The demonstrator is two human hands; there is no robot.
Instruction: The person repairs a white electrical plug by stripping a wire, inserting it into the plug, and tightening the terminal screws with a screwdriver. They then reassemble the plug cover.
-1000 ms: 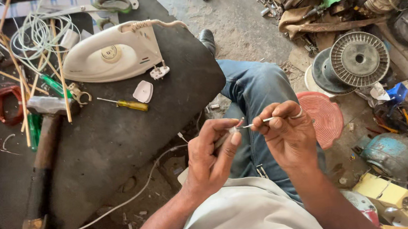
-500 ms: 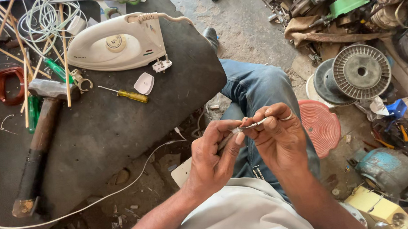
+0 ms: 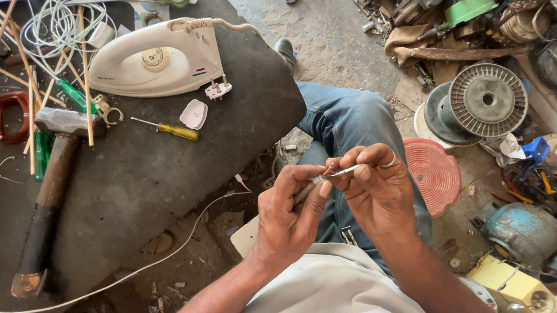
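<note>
My left hand [image 3: 289, 211] and my right hand [image 3: 372, 186] meet above my knee in blue jeans [image 3: 348, 125]. Between their fingertips they pinch a thin wire end [image 3: 335, 172], with the left thumb pressed on it and the right fingers closed around a small metal piece. On the dark workbench [image 3: 137, 186] to the left lie a white electric iron [image 3: 154, 60] with its plug [image 3: 218, 89], a white plug cover [image 3: 193, 114] and a yellow-handled screwdriver [image 3: 172, 129].
A big hammer [image 3: 49, 192] lies on the bench's left side among thin wooden sticks [image 3: 33, 108], coiled white wire [image 3: 64, 28] and a copper coil [image 3: 4, 117]. A white cord [image 3: 136, 271] trails off the bench. Motor parts, a fan guard [image 3: 487, 99] and a red disc [image 3: 433, 172] crowd the floor right.
The view has drifted a little, so the bench sits lower and more to the right. Both hands stay together on the wire, fingers shifting slightly.
</note>
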